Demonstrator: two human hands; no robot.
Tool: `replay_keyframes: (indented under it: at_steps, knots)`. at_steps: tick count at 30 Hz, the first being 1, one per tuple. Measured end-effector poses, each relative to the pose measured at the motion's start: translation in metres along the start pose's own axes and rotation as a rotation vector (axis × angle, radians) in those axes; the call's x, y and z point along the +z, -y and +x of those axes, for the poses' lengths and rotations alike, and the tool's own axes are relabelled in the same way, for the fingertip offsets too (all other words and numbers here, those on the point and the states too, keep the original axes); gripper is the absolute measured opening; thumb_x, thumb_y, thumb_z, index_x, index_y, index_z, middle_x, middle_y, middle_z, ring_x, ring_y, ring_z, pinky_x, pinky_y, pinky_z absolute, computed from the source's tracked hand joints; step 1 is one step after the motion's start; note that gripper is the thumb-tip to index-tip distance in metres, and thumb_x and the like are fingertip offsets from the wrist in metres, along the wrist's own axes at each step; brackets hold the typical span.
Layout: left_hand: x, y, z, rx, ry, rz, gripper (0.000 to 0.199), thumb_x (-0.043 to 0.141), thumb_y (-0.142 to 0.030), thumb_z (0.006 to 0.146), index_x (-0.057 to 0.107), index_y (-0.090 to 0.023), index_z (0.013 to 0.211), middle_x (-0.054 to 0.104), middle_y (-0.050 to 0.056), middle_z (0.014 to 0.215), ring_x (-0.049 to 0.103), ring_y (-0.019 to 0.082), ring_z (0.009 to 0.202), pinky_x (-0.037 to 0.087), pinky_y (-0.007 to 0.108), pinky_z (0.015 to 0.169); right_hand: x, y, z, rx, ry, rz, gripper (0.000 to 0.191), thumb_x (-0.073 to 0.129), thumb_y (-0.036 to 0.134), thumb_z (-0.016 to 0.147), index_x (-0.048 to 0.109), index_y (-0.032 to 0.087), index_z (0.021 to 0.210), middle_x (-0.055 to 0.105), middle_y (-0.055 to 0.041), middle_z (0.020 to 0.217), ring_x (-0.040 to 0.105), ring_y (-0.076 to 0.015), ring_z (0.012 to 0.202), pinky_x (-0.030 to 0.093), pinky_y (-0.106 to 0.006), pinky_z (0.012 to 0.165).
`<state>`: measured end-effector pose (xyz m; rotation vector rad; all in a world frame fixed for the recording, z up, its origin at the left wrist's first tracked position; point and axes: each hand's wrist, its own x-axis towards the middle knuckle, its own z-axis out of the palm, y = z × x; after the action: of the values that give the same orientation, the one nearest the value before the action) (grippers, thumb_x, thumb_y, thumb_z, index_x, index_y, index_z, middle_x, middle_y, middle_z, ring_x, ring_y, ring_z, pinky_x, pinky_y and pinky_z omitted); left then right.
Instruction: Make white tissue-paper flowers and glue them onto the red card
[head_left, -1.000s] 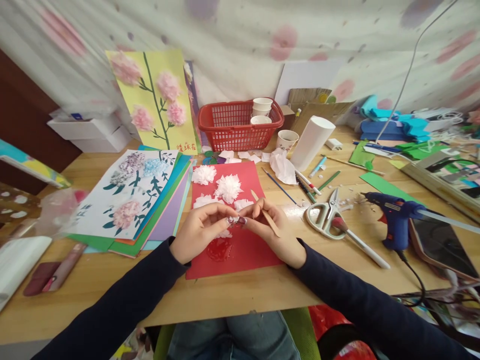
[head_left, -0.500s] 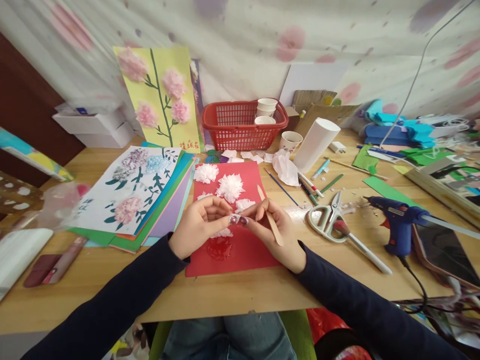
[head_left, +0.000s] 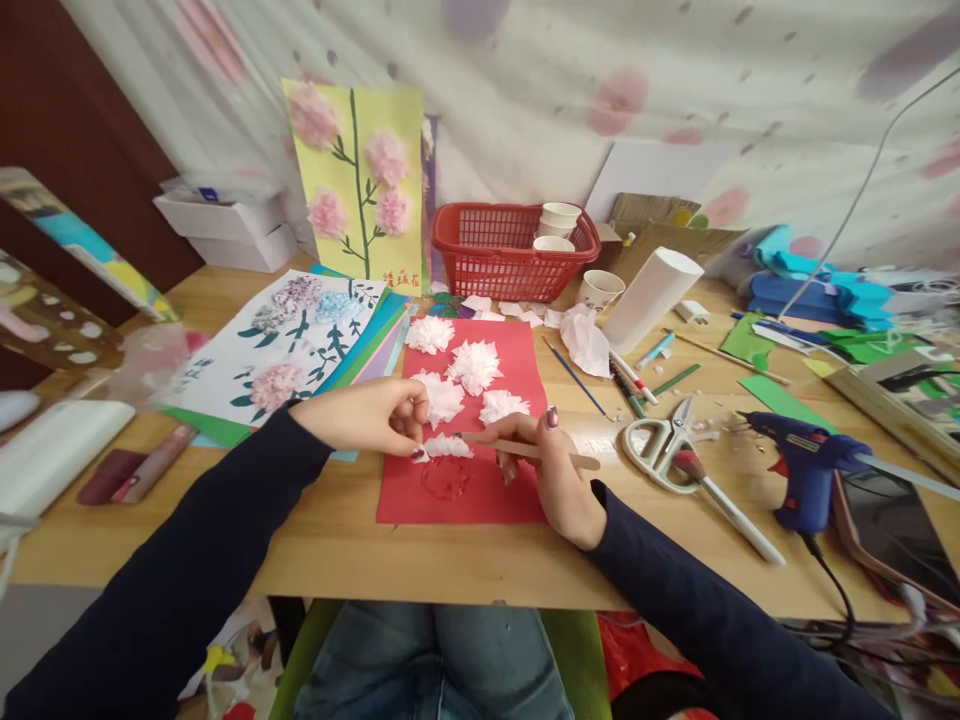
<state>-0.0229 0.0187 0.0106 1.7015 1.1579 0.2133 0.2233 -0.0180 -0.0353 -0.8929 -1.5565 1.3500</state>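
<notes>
Several white ruffled paper flowers (head_left: 474, 367) sit on a red sheet (head_left: 480, 505) before me. Below them is a partial row of white petals (head_left: 442, 447), and under that a glossy ring of glue (head_left: 445, 480). My left hand (head_left: 386, 418) is at the sheet's left side, thumb and fingers pinched on a small white paper piece (head_left: 420, 455) beside the petal row. My right hand (head_left: 551, 465) grips a flat wooden stick (head_left: 525, 450), whose far end points left towards the petal row.
White scissors (head_left: 664, 445), a brush (head_left: 731, 510) and a blue glue gun (head_left: 802, 460) lie to the right. A red basket (head_left: 514, 270) with paper cups stands behind. Flower pictures (head_left: 262, 400) and coloured sheets are at left; a white roll (head_left: 652, 300) stands behind right.
My hands have moved apart from their fingertip-to-fingertip pose. The stick has turned from steep to nearly level. The view has shifted, and more of the flowers shows.
</notes>
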Motion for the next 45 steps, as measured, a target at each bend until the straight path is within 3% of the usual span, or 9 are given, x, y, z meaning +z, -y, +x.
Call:
replay_keyframes:
  at_steps: [7, 23, 45]
  knots:
    - [0.007, 0.004, 0.009, 0.003, 0.001, 0.049, 0.024, 0.061, -0.021, 0.063, 0.043, -0.022, 0.078, 0.065, -0.003, 0.074, 0.064, 0.016, 0.07, 0.049, 0.026, 0.065, 0.01, -0.003, 0.005, 0.068, 0.04, -0.105, 0.047, 0.054, 0.059, 0.092, 0.064, 0.019, 0.07, 0.058, 0.0003, 0.061, 0.055, -0.0134, 0.059, 0.044, -0.027, 0.061]
    - [0.007, -0.001, 0.013, -0.001, 0.009, 0.174, 0.022, 0.06, -0.016, 0.065, 0.045, -0.022, 0.08, 0.063, -0.003, 0.074, 0.061, 0.014, 0.067, 0.045, 0.023, 0.062, 0.013, -0.006, 0.007, 0.058, 0.093, -0.244, 0.042, 0.05, 0.048, 0.098, 0.059, 0.019, 0.07, 0.06, -0.0006, 0.064, 0.056, -0.0136, 0.061, 0.043, -0.026, 0.061]
    - [0.009, 0.001, 0.015, 0.014, 0.006, 0.145, 0.02, 0.061, -0.018, 0.067, 0.049, -0.022, 0.083, 0.062, -0.003, 0.074, 0.062, 0.015, 0.071, 0.046, 0.024, 0.066, 0.017, -0.002, 0.009, 0.118, 0.093, -0.352, 0.042, 0.046, 0.045, 0.099, 0.051, 0.021, 0.065, 0.056, -0.0002, 0.062, 0.051, -0.0147, 0.058, 0.038, -0.029, 0.057]
